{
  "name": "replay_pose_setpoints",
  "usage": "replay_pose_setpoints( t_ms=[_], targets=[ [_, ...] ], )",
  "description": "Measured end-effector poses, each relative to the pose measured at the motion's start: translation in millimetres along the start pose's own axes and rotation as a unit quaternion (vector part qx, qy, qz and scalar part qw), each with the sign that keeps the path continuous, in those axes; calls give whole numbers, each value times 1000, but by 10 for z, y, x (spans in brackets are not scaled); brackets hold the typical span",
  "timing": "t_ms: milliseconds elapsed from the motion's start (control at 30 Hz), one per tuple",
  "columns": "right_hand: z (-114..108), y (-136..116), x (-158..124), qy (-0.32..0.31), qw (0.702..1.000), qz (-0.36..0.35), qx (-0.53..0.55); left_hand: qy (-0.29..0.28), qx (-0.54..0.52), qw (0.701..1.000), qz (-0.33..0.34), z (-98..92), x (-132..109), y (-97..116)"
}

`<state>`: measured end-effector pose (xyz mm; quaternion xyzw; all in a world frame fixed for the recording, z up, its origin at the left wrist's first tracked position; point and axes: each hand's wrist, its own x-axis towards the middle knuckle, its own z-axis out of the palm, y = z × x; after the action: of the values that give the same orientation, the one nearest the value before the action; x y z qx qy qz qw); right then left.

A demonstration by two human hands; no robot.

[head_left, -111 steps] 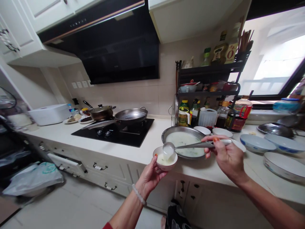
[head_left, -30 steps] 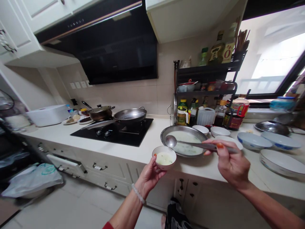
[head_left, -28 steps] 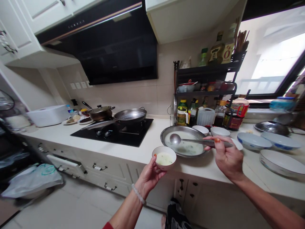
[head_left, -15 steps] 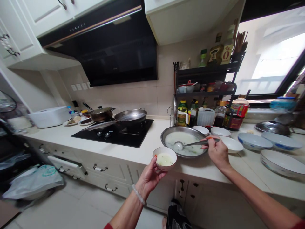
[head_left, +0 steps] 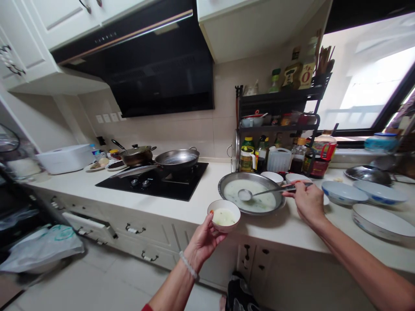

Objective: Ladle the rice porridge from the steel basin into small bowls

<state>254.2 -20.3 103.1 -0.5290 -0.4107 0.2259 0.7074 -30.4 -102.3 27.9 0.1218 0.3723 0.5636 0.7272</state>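
Note:
My left hand (head_left: 207,239) is closed around a small white bowl (head_left: 234,224) of pale soup with green bits, held just in front of the counter edge. In my right hand (head_left: 308,203) is the handle of a metal ladle (head_left: 264,191). The ladle's cup sits at the surface of the pale soup (head_left: 231,188) in a wide steel basin (head_left: 223,203). This basin stands on the counter, right behind the small bowl. Beyond it are small white bowls (head_left: 272,176), one partly behind my right hand.
A wide pan (head_left: 178,159) and a lidded pot (head_left: 138,155) stand on the black cooktop (head_left: 155,185) to the left. Blue-patterned bowls (head_left: 343,194) and a large white dish (head_left: 384,220) lie at right. Bottles fill a black rack (head_left: 275,98). A drawer (head_left: 90,224) stands pulled out.
My right hand has shifted to the right, and the ladle's cup has come up to lie more visible at the soup surface. The left hand and its bowl have stayed in place.

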Motion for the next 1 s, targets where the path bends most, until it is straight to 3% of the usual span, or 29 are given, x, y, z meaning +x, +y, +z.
replay_pose_setpoints(
  t_ms=[200, 333, 533, 633, 767, 833, 867, 1000],
  targets=[
    [-15, -179, 1, -7, 998, -29, 52, -4, -3, 1000, 1, 16, -22, 7],
    [-11, -315, -134, -53, 993, -68, 83, -1, -9, 1000, -2, 31, -35, 11],
    [-56, -432, -590, -143, 976, -159, -27, 1, -9, 1000, -7, 52, -56, 14],
    [-162, -444, -817, -191, 934, -291, -79, 4, -9, 1000, -6, 55, -64, 16],
    [-331, -459, -958, -300, 808, -504, -49, -4, -9, 1000, -8, 37, -55, 13],
    [-371, -468, -965, -320, 780, -536, -39, -6, -10, 1000, -6, 22, -44, 8],
    [-370, -469, -954, -304, 795, -523, -46, -6, -12, 1000, -5, 16, -39, 6],
    [-241, -400, -790, -145, 916, -358, -108, -6, -9, 1000, -4, 2, -22, -1]
  ],
)
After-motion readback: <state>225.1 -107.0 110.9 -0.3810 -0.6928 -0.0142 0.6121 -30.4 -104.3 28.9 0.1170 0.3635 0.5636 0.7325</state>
